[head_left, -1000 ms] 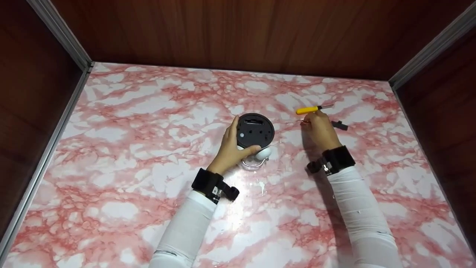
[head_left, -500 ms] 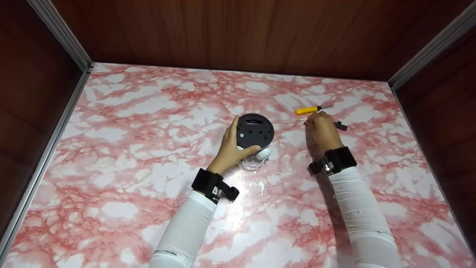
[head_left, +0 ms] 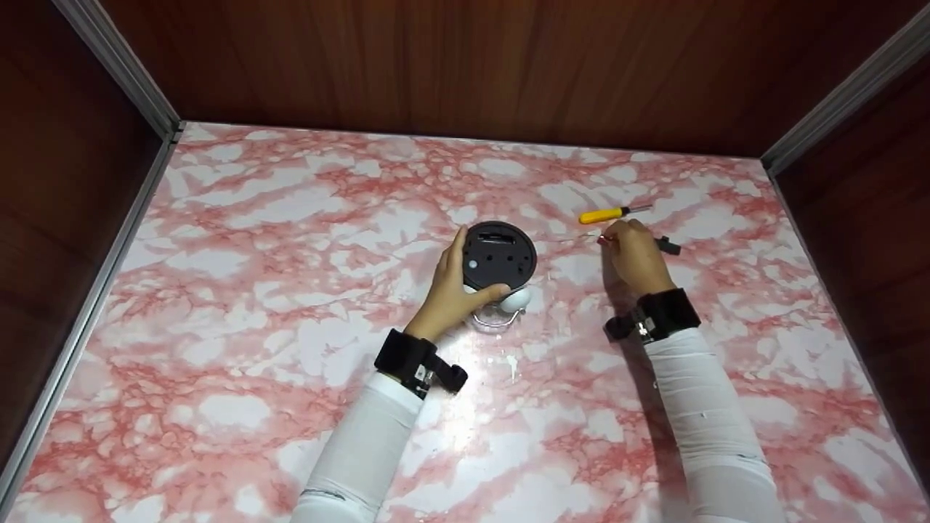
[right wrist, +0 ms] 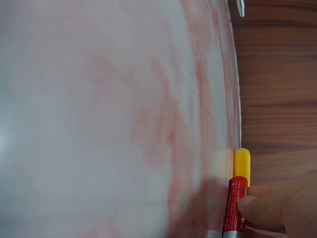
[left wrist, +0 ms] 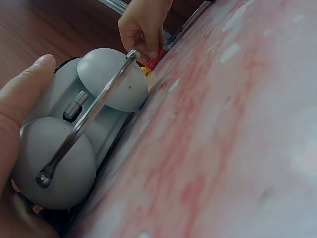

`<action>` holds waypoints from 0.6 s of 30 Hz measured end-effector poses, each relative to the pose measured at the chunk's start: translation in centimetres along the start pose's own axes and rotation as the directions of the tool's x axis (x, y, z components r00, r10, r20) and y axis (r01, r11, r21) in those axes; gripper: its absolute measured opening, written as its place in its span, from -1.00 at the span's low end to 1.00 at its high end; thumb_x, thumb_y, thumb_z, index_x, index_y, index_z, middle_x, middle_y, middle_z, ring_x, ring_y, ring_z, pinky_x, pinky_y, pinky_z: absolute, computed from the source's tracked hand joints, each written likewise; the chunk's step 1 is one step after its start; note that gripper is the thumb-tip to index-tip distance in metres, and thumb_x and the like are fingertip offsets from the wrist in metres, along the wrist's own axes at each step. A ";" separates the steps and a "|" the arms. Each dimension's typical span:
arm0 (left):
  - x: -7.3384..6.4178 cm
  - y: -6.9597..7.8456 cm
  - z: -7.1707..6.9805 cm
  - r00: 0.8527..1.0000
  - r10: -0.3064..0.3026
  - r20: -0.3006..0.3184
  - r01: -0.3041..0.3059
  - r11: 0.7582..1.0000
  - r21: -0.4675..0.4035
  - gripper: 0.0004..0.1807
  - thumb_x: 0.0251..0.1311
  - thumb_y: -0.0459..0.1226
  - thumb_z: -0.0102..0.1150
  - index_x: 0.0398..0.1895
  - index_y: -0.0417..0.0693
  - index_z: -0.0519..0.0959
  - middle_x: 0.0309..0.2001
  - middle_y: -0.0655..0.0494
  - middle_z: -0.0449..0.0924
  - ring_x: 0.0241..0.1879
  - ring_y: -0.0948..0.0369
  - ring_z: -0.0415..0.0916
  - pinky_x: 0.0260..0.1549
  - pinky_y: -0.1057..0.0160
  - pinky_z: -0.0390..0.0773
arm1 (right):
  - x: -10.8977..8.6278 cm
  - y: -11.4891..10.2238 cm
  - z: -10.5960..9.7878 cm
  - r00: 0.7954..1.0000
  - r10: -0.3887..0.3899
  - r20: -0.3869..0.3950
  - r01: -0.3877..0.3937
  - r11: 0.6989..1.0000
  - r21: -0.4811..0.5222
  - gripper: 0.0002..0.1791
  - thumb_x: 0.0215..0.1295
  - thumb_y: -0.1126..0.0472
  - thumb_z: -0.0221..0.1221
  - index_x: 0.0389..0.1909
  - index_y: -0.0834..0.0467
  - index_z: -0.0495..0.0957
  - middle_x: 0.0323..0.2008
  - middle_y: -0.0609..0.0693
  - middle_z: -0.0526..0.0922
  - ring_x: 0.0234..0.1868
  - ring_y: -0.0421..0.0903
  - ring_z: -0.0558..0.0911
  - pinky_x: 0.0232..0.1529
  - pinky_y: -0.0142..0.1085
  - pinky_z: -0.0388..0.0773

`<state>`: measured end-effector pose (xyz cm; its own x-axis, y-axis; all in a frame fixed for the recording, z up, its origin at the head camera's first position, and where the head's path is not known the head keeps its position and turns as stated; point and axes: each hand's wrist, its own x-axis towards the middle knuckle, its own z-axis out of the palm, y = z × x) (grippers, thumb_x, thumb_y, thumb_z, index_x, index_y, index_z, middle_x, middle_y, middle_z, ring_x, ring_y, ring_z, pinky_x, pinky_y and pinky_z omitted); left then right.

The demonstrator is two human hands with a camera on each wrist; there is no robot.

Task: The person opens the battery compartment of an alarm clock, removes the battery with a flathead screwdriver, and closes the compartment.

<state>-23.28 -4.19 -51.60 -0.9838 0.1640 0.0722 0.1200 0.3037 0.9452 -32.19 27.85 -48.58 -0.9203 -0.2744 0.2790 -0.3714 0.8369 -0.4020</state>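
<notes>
Marbled pink-white tabletop (head_left: 240, 305), brown wood panel (head_left: 465, 65) spans top; left hand (head_left: 456, 290) grips clock (head_left: 499, 250) mid-frame, right hand (head_left: 636, 256) pinches red battery (head_left: 603, 240) mid-right.

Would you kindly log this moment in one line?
left hand: grips clock | right hand: holds battery | screwdriver: on table

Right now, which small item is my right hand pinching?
The red battery, pinched by your right hand; the yellow-handled screwdriver lies just beyond that hand, the black piece to its right.
</notes>
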 end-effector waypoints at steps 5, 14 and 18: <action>0.0 0.0 0.0 1.000 -0.003 -0.003 0.003 1.000 0.004 0.31 0.08 0.10 0.50 0.67 0.08 -0.24 0.58 -0.22 -0.11 0.55 -0.11 -0.11 0.43 -0.15 0.10 | -0.1 0.0 0.1 1.000 -0.009 -0.012 0.009 1.000 0.000 -0.93 0.35 0.52 0.18 -0.22 0.48 0.59 -0.30 0.39 0.58 -0.19 0.32 0.59 -0.14 0.10 0.56; 0.0 0.0 0.1 1.000 -0.008 -0.015 0.008 1.000 0.006 0.31 0.06 0.10 0.52 0.67 0.08 -0.22 0.58 -0.21 -0.09 0.55 -0.09 -0.10 0.44 -0.13 0.09 | -0.3 0.1 0.1 1.000 0.019 0.012 -0.019 0.999 0.032 -0.92 0.32 0.57 0.15 -0.23 0.46 0.59 -0.28 0.38 0.59 -0.17 0.32 0.58 -0.11 0.11 0.55; 0.0 0.0 0.1 1.000 -0.010 -0.015 0.010 1.000 0.002 0.31 0.05 0.10 0.52 0.67 0.08 -0.22 0.58 -0.20 -0.09 0.55 -0.09 -0.09 0.44 -0.12 0.09 | -0.4 0.0 0.1 1.000 0.017 0.000 -0.017 0.999 0.031 -0.93 0.31 0.56 0.17 -0.24 0.47 0.60 -0.29 0.39 0.59 -0.18 0.32 0.57 -0.10 0.11 0.55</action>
<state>-23.31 -4.05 -51.64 -0.9869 0.1465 0.0676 0.1104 0.3074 0.9452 -31.85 27.90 -48.72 -0.9266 -0.2600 0.2716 -0.3590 0.8265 -0.4336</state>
